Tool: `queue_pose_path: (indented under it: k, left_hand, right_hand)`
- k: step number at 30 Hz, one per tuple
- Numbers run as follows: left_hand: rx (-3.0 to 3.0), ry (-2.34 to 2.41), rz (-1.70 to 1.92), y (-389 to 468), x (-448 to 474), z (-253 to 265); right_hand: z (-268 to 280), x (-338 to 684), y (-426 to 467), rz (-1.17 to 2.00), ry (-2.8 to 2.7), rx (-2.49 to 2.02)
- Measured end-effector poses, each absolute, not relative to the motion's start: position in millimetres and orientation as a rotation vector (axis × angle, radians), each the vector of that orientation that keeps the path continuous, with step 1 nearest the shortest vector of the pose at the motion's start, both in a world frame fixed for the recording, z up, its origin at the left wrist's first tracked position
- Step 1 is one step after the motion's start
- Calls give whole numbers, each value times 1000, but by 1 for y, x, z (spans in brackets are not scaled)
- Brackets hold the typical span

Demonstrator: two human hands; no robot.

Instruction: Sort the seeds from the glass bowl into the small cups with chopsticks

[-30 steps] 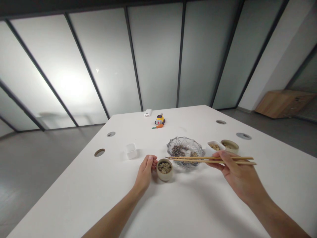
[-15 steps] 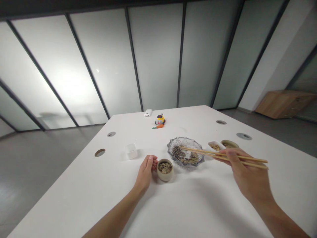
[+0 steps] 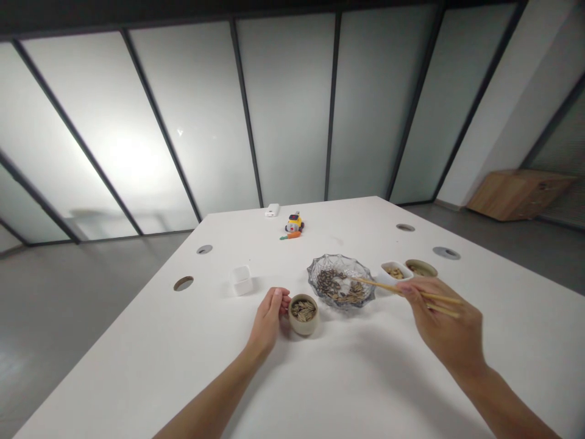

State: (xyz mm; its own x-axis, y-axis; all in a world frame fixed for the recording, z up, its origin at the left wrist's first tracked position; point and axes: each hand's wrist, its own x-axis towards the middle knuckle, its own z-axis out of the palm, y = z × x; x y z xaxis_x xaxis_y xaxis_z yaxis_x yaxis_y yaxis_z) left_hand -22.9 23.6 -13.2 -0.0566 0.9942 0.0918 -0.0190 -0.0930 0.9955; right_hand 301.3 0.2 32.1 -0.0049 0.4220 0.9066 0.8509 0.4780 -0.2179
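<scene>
My right hand point(image 3: 445, 317) is closed around a pair of wooden chopsticks point(image 3: 381, 284). Their tips reach over the faceted glass bowl point(image 3: 371, 299), inside its rim. Dark seeds point(image 3: 329, 281) lie on the bowl's left side, and longer striped seeds point(image 3: 351, 296) at its lower right. Whether the tips pinch a seed is too small to tell. My left hand point(image 3: 270, 314) rests on the table, fingers curled together against the left side of a small beige cup point(image 3: 303, 328). Striped seeds resembling sunflower seeds point(image 3: 304, 310) fill part of that cup.
Right of the bowl stand a white dish point(image 3: 397, 270) with tan pieces and a greenish oval dish point(image 3: 421, 268), partly behind my right hand. A clear square container point(image 3: 242, 280) sits left. Farther back are a toy vehicle point(image 3: 295, 223), a toy carrot point(image 3: 291, 235) and a white device point(image 3: 272, 210).
My right hand has moved left, and the chopstick tips have shifted from the bowl's dark seeds toward its middle. My left hand and the cup stay put.
</scene>
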Motion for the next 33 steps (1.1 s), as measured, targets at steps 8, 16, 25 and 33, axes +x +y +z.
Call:
queue_pose_path:
  k: [8, 16, 25, 33]
  left_hand:
    - [1246, 1194, 1318, 24, -24, -14]
    - [1248, 1202, 1318, 24, -24, -14]
    - [1245, 1199, 1317, 21, -23, -10]
    - [1253, 1209, 1313, 20, -23, -9]
  right_hand:
    - [34, 296, 1, -423, -1698, -1137]
    - [34, 296, 1, -375, -1643, -1135]
    - [37, 294, 3, 242, -1181, -1183]
    - [28, 299, 16, 881, -793, -859]
